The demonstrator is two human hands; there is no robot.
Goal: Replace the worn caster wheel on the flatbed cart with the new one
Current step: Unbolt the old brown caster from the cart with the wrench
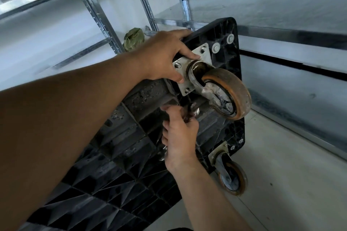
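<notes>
The black flatbed cart (131,155) stands tipped on its side, ribbed underside toward me. A worn orange caster wheel (234,95) sticks out from a silver mounting plate (199,56) near the cart's upper corner. My left hand (165,56) grips the edge of that plate, thumb and fingers curled on it. Just below the plate, my right hand (180,133) is blurred, its fingers pinching a small metal tool or fastener (189,112) that I cannot identify. A second orange caster (232,178) sits at the lower corner on the floor.
Metal shelving uprights (142,0) and rails stand behind the cart. A green bundle (133,39) lies on the shelf at the back. Pale floor (281,184) lies to the right, and a grey panel (281,15) with dark rails runs along the right side.
</notes>
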